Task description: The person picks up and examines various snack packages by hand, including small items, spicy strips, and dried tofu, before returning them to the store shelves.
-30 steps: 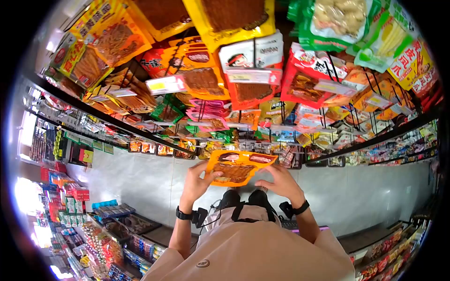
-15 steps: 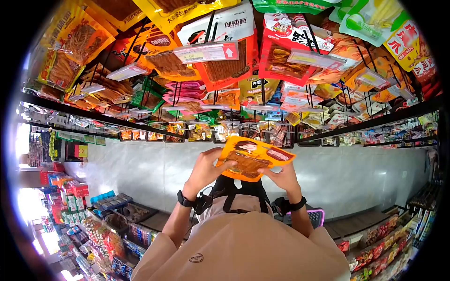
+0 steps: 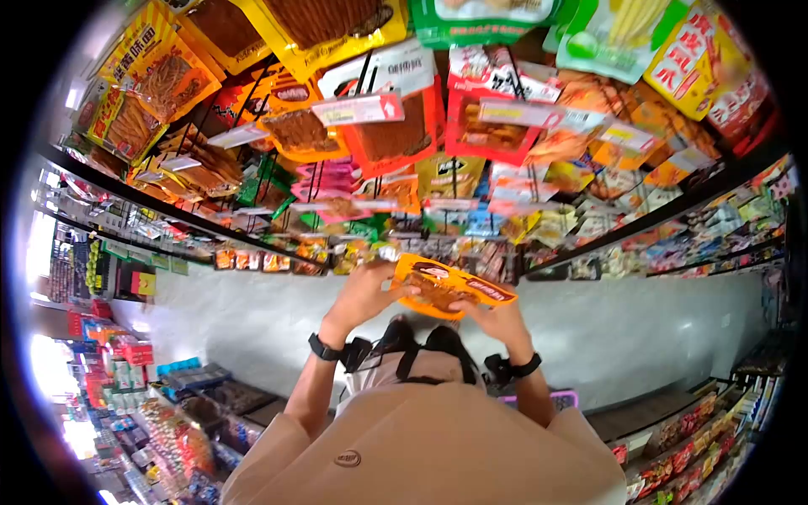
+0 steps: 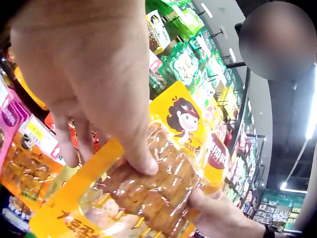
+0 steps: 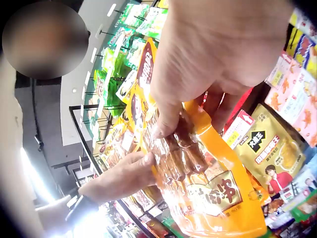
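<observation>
Hands [image 3: 364, 295] pinch an orange snack packet [image 3: 450, 287] by its sides above a shop's glossy grey floor [image 3: 244, 316], before racks of hanging packets [image 3: 389, 126] with price tags [image 3: 358, 109]; more stocked shelves [image 3: 682, 450] stand behind the person in a beige shirt [image 3: 438, 446].

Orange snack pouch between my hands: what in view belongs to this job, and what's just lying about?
Likely the job:
- orange snack pouch
- left hand, pinching it
- right hand, likewise

Just around:
- gold pouch
- red-and-white packet
- price tag
</observation>
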Motion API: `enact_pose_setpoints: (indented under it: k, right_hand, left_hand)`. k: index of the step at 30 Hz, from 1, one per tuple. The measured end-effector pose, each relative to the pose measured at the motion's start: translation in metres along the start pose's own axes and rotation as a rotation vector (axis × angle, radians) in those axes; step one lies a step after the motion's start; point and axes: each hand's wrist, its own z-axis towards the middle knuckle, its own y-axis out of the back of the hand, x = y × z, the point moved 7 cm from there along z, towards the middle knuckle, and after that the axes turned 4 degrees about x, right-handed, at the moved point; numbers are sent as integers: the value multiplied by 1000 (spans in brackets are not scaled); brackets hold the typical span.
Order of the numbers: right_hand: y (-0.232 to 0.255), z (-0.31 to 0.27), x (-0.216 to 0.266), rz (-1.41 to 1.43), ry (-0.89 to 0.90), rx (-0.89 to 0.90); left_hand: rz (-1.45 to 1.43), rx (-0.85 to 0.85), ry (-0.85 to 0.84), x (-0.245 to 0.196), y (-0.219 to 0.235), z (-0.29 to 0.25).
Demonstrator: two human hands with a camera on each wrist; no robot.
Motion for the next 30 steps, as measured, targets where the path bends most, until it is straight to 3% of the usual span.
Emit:
enact_pose_setpoints:
  k: [1, 7, 9, 11, 14, 16, 19, 21, 22, 23, 25, 26, 27, 28, 30]
  right_hand:
    - [11, 6, 5, -42, 52, -68]
    - [28, -12, -26, 65, -102, -151]
    - [34, -4, -24, 133, -99, -216]
    - [41, -1, 2, -73, -37, -266]
    - [31, 6, -1, -40, -57, -247]
    - [18, 12, 1, -8, -65, -229]
    - [-6, 35, 17, 37, -66, -178]
    - [-27, 45, 32, -10, -6, -86]
    - [-37, 49, 37, -34, -87, 60]
    - [-50, 54, 42, -35, -93, 69]
    - [-71, 77, 64, 101, 59, 111]
    - [-90, 90, 87, 76, 172, 144]
    - [-100, 98, 95, 67, 167, 150]
    - [-114, 104, 106, -19, 232, 186]
    - [-142, 121, 132, -179, 322, 224]
  left_hand:
    - [18, -7, 23, 0, -1, 9]
    - [-61, -121, 58, -29, 1, 21]
    - [-226, -326, 34, -36, 18, 25]
    - [-231, -308, 46, -36, 23, 25]
    - [-250, -186, 100, -30, 19, 18]
    - [-54, -142, -140, -46, 16, 13]
    - [-84, -99, -127, -52, 23, 0]
    - [-34, -60, -128, -42, 27, -10]
    - [-87, -109, -123, -31, 31, -16]
    - [-136, -153, -117, -19, 40, -26]
    - [-162, -133, -129, -13, 61, -35]
    - [-275, -99, -18, 3, 74, -47]
    - [-398, -64, 96, 14, 74, -55]
    - [-472, -165, 15, 16, 86, -59]
    - [-565, -192, 57, 57, 100, -68]
